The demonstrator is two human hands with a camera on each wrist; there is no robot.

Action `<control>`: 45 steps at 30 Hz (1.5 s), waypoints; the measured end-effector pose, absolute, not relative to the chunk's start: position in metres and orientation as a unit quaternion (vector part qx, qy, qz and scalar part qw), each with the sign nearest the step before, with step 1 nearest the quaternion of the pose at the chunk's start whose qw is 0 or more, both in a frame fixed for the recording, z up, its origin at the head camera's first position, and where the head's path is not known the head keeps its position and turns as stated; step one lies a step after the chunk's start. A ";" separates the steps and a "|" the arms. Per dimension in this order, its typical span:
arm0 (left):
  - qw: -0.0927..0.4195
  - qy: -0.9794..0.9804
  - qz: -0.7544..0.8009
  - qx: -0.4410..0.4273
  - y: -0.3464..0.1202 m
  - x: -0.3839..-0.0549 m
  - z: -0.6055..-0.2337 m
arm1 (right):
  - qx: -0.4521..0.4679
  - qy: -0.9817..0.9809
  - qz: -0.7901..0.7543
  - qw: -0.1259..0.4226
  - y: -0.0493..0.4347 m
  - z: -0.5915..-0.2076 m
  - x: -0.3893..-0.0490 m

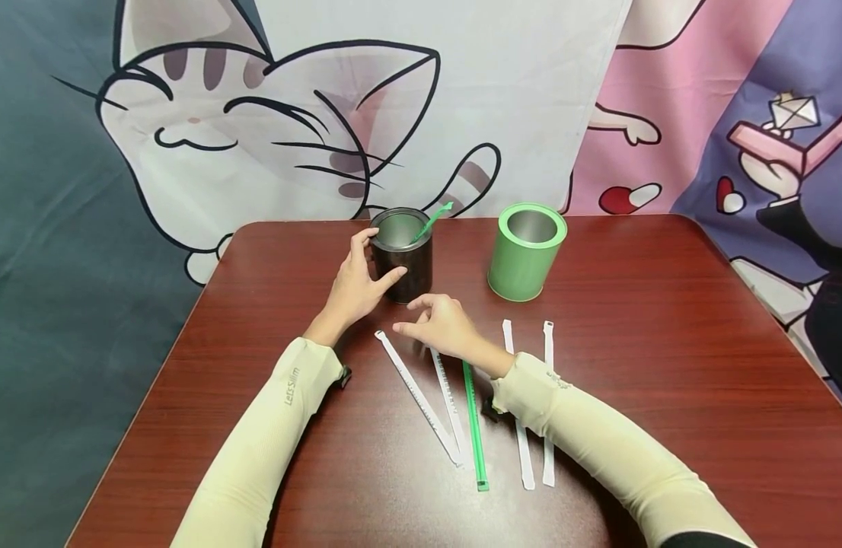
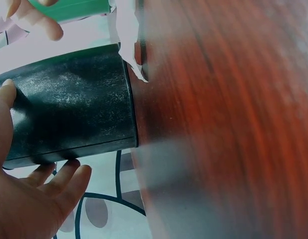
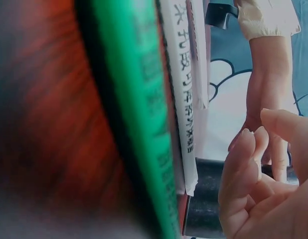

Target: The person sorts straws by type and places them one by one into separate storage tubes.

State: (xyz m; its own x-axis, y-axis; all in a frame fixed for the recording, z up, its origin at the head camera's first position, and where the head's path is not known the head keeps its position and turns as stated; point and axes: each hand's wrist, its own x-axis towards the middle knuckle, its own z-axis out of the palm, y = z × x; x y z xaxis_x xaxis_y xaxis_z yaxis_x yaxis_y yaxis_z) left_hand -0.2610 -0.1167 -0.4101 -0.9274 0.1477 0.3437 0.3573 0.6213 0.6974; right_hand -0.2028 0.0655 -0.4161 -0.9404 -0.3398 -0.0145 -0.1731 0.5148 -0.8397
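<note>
My left hand (image 1: 355, 283) holds a black can (image 1: 416, 272) near the table's far edge, thumb on its near side and fingers round its left. A green-wrapped straw (image 1: 432, 222) leans in this open can, its tip above the rim. Just in front of the can hovers my right hand (image 1: 443, 327), fingers bent loosely and nothing held, as the right wrist view also shows. Below it lie two white paper-wrapped straws (image 1: 421, 399) and another green-wrapped straw (image 1: 474, 434). Part of these is hidden by the right hand.
An open green can (image 1: 519, 266) stands to the right of the black one. Two more white-wrapped straws (image 1: 548, 346) lie partly under my right forearm. Behind the reddish-brown table (image 1: 668, 342) hangs a cartoon cat cloth (image 1: 517, 91).
</note>
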 end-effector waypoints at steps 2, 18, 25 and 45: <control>0.129 -0.890 -0.412 -0.144 -0.117 -0.261 -0.410 | -0.150 0.861 -0.476 0.098 0.065 -0.416 -0.202; 0.135 -0.889 -0.412 -0.146 -0.117 -0.262 -0.411 | -0.176 0.860 -0.458 0.142 0.058 -0.421 -0.190; 0.131 -0.891 -0.410 -0.142 -0.118 -0.262 -0.412 | -0.192 0.865 -0.438 0.148 0.056 -0.424 -0.185; 0.129 -0.892 -0.409 -0.141 -0.118 -0.261 -0.410 | -0.222 0.904 -0.351 0.106 0.055 -0.432 -0.183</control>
State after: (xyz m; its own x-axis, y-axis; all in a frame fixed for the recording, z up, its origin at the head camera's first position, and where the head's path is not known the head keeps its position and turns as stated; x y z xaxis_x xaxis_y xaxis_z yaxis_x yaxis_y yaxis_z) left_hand -0.2606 -0.1178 -0.4097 -0.9268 0.1460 0.3460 0.3575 0.6258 0.6932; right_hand -0.1833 0.0549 -0.4325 -0.8788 -0.4759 -0.0349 -0.3278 0.6552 -0.6806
